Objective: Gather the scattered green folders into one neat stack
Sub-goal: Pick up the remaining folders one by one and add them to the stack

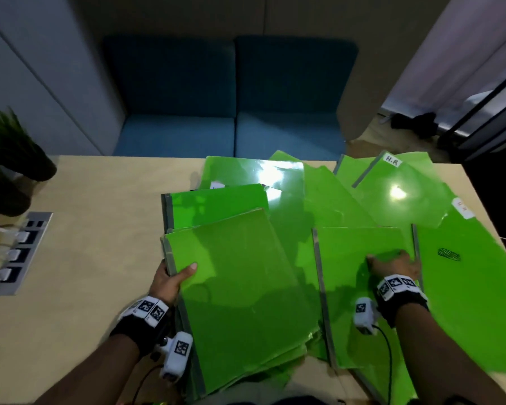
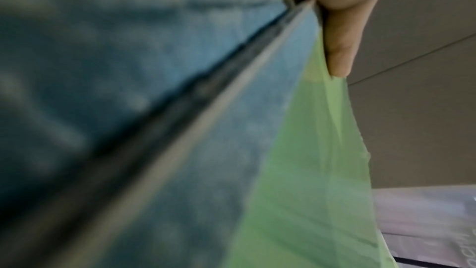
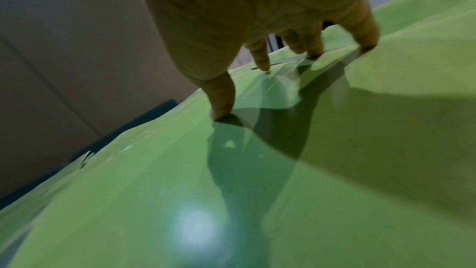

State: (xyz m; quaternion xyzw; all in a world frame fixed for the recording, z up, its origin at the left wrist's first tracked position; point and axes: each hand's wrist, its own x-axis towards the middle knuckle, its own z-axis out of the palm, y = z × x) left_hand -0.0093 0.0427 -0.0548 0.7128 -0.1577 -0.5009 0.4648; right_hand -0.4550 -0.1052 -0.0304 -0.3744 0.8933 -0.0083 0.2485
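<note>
Several glossy green folders lie overlapping across the right half of the wooden table point(image 1: 94, 200). My left hand point(image 1: 173, 277) grips the spine edge of a small pile of green folders point(image 1: 240, 287) near the front, thumb on top, fingers hidden beneath. In the left wrist view the thumb point(image 2: 340, 48) presses on the green folder point(image 2: 309, 170) beside its grey spine. My right hand point(image 1: 395, 266) presses spread fingertips down on another green folder point(image 1: 360, 287) to the right. The right wrist view shows the fingertips point(image 3: 222, 111) touching the green folder point(image 3: 231, 201). A folder labelled H.R point(image 1: 398, 188) lies at the back right.
A power socket strip point(image 1: 21, 252) with white plugs is set into the table's left side. A potted plant point(image 1: 9, 159) stands at the far left. A blue sofa point(image 1: 231, 112) sits behind the table. Bare tabletop stretches left of the folders.
</note>
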